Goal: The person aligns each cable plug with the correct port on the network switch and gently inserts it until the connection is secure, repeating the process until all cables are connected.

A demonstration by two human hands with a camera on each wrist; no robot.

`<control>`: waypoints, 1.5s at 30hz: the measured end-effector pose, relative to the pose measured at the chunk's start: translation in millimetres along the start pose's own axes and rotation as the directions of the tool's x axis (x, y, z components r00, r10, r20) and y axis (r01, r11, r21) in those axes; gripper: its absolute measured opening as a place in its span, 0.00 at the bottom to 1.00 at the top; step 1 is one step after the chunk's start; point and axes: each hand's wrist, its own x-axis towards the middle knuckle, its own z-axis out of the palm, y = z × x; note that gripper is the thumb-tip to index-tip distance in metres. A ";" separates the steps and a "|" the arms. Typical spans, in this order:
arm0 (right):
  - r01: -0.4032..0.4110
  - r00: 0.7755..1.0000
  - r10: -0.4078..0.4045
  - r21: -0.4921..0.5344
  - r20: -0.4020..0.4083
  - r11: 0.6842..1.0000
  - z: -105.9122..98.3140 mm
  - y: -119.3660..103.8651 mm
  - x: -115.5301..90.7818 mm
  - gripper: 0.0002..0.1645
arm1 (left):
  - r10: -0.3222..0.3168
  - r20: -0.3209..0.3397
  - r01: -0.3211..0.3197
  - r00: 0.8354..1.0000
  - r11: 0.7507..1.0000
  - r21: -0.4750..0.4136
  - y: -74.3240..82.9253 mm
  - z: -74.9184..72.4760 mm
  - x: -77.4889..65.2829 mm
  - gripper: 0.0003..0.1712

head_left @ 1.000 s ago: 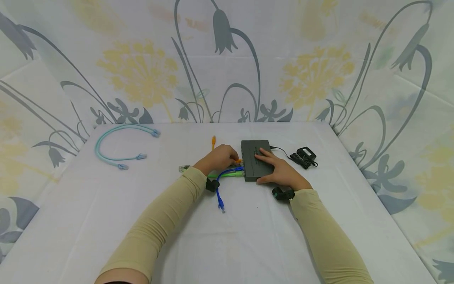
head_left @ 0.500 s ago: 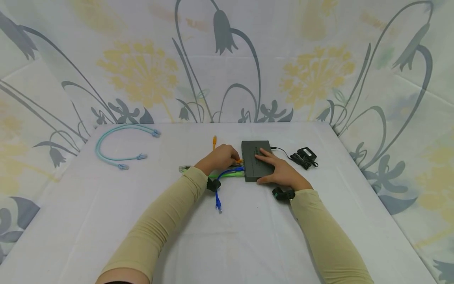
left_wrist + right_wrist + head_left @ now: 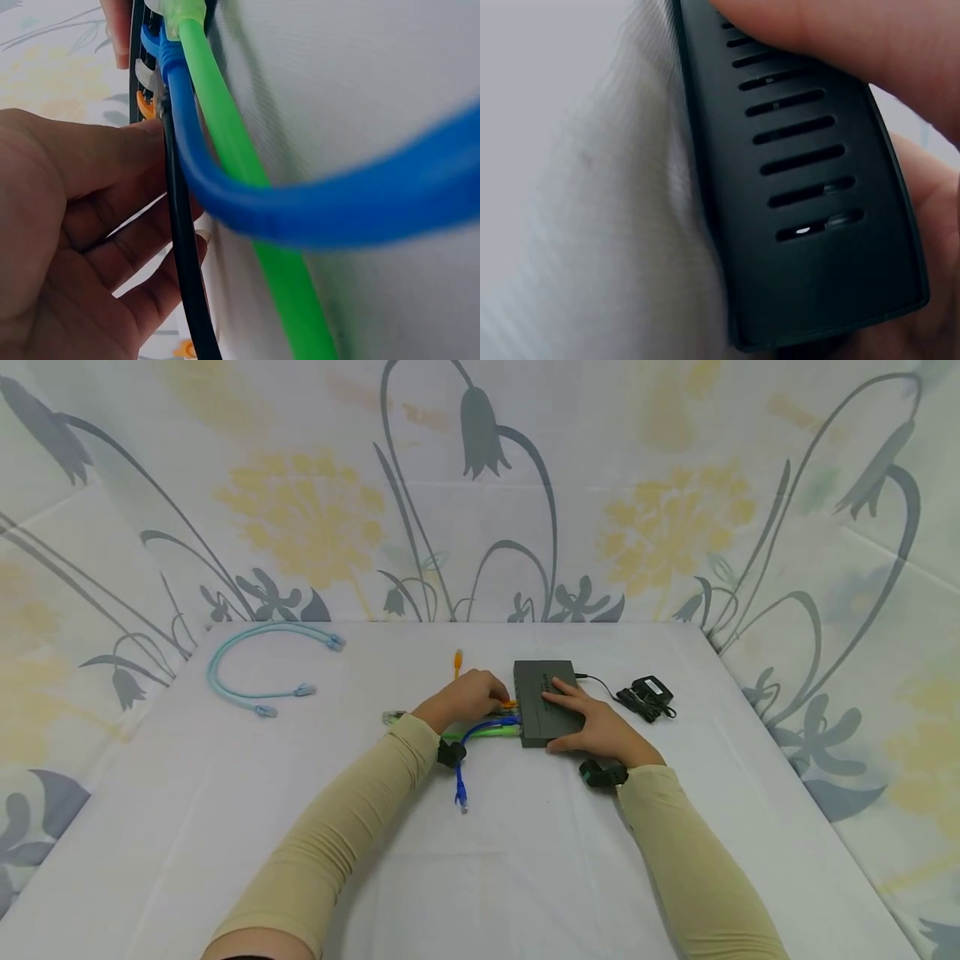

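Note:
A dark grey network switch [image 3: 536, 722] lies flat on the white cloth with several cables at its left side. My left hand [image 3: 463, 696] pinches the orange network cable [image 3: 510, 703] at its plug beside the ports; the fingertips hide part of it. My right hand [image 3: 606, 731] holds the switch, fingers spread over the top and thumb against the near vented side [image 3: 802, 150]. A blue cable [image 3: 487, 724], a green cable [image 3: 497, 732] and a black cable [image 3: 180, 217] run from the ports past my left hand. The orange cable's free end stands out beyond that hand.
Light teal cables [image 3: 215, 668] lie curved at the back left. A black power adapter [image 3: 651, 689] sits right of the switch, its lead running to the switch. The blue cable's loose plug [image 3: 461, 797] points toward the near edge. Floral cloth [image 3: 412, 485] rises behind the table.
The blue cable's loose end has shifted slightly left. Both hands keep their places on the orange cable and the switch; the head view tilts a little.

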 end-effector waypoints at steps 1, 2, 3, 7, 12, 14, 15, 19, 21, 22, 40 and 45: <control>0.000 1.000 0.000 -0.003 -0.001 1.000 -0.1 0.2 -0.2 0.56 | -0.002 0.002 0.002 1.000 1.000 -0.007 -0.6 0.2 -0.2 0.16; 0.000 1.000 0.000 -0.006 -0.001 1.000 -0.2 0.5 -0.2 0.56 | -0.003 0.002 0.003 1.000 1.000 -0.013 -1.3 0.4 -0.6 0.16; 0.000 1.000 0.000 -0.008 -0.003 1.000 -0.2 0.9 -0.1 0.56 | -0.004 0.003 0.004 1.000 1.000 -0.019 -2.0 0.6 -1.1 0.16; 0.011 1.000 -0.011 -0.015 -0.005 1.000 0.1 1.8 0.0 0.55 | -0.004 0.006 0.004 1.000 1.000 -0.029 -4.7 0.2 -4.7 0.17; 0.017 1.000 -0.017 -0.022 -0.009 1.000 -0.2 1.8 -0.9 0.55 | -0.006 0.006 0.006 1.000 0.999 -0.036 -7.1 -3.8 -12.8 0.17; 0.010 1.000 -0.010 -0.024 -0.009 1.000 -0.5 1.6 -1.5 0.55 | -0.004 0.004 0.004 1.000 0.999 -0.038 -9.3 -5.0 -16.1 0.17; 0.006 1.000 -0.007 -0.024 -0.007 1.000 -0.6 1.4 -1.6 0.55 | -0.003 0.003 0.003 1.000 0.999 -0.038 -10.3 -5.3 -17.6 0.16; -0.005 1.000 0.005 -0.019 0.000 1.000 -0.3 0.1 -1.8 0.56 | 0.022 -0.020 -0.022 1.000 1.000 -0.015 -15.7 -6.1 -23.3 0.15; -0.005 1.000 0.005 -0.017 0.002 1.000 0.0 -0.3 -2.0 0.56 | 0.033 -0.034 -0.033 0.999 0.999 -0.004 -17.6 -6.5 -26.3 0.15; -0.005 1.000 0.005 -0.016 0.003 1.000 0.3 -0.4 -2.1 0.56 | 0.037 -0.041 -0.037 0.998 0.999 0.001 -18.8 -6.8 -27.7 0.15; 0.001 1.000 -0.001 -0.028 -0.002 1.000 1.3 -0.5 -2.5 0.56 | -0.085 -0.093 0.080 0.992 0.995 -0.064 -44.1 -21.0 -55.3 0.15; 0.003 1.000 -0.003 -0.030 0.000 1.000 0.5 -2.2 -0.8 0.56 | -0.097 -0.110 0.091 0.989 0.994 -0.056 -54.3 -24.5 -65.4 0.16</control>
